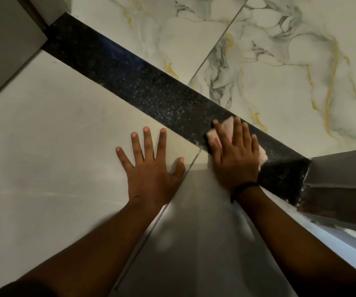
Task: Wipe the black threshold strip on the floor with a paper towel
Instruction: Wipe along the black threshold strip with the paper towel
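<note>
The black speckled threshold strip runs diagonally across the floor from the upper left to the lower right. My right hand lies flat on its lower right part, fingers spread, pressing a pale paper towel against the strip. The towel shows between my fingers and past the hand's right edge; most of it is hidden under the palm. My left hand rests flat and open on the plain light floor tile just left of the strip, holding nothing.
Marbled white tiles with grey and yellow veins lie beyond the strip. A grey door frame or wall base meets the strip's right end, and another grey corner stands at its upper left end. A dark band circles my right wrist.
</note>
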